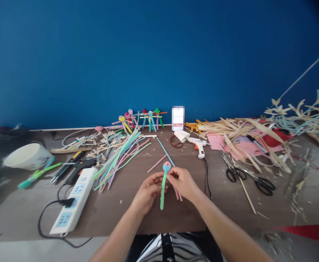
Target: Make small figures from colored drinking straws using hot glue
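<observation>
A green pipe cleaner (163, 193) with a blue loop (166, 167) is held pinched between the fingers of the left hand (148, 193) and right hand (182, 183), above the front edge of the tabletop (172, 218). A hot glue gun (199, 146) is positioned beyond the hands; scissors (236, 174) are placed to the right; a power strip (72, 201) lies to the left.

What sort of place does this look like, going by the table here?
Probably a handicraft workshop or craft bench: a hot glue gun, scissors and a heap of coloured pipe cleaners lie on the table.
</observation>
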`<state>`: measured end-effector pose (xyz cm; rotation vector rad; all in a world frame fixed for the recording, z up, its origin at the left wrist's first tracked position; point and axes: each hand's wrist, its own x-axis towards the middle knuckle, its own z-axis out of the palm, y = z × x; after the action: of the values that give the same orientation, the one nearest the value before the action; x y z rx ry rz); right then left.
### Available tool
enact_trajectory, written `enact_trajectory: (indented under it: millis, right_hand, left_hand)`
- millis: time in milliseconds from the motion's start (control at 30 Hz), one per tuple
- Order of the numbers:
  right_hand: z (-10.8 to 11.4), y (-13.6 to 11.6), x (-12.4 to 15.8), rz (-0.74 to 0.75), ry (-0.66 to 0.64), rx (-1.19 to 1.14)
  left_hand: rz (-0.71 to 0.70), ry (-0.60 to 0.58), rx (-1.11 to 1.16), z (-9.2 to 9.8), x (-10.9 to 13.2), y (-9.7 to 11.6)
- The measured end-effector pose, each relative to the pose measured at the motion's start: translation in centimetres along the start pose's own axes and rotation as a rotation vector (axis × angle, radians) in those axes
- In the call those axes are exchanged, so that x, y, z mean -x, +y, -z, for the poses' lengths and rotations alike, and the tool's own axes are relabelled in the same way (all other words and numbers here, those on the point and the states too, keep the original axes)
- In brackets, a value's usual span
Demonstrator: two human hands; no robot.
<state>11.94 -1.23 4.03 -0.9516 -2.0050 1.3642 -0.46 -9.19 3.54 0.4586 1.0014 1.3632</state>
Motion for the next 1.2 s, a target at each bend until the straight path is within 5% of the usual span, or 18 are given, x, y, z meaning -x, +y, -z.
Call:
enact_trajectory:
  millis: [200,367,567,767,933,1200]
  right_hand:
    - [-0.5,-1.2,0.6,0.141,0.064,0.388]
    - [-0.8,-1.6,0.8,0.249,0.073,0.598]
    - [-0.8,-1.5,1.1,0.300,0.072,0.583]
    - [0.8,-1.8,1.0,0.363,0.256,0.567]
    - [1.2,-1.9,0.4,0.396,0.128,0.595]
    - [1.0,-1.9,0.4,0.365,0.181,0.628]
  left_hand:
    - [-0.072,0.196,0.031,-0.7,-0.6,-1.4]
    - [-0.066,0.232,0.089,-0.5,-1.2,-2.0]
    - [-0.018,0.266,0.129,-0.4,-1.0,-1.6]
    - [-0.019,0.302,0.140,-0.6,-0.7,-1.0]
    - [-0.012,0.260,0.196,-0.7,-0.7,-0.9]
    - [0.063,0.203,0.220,-0.6,-0.7,-0.5]
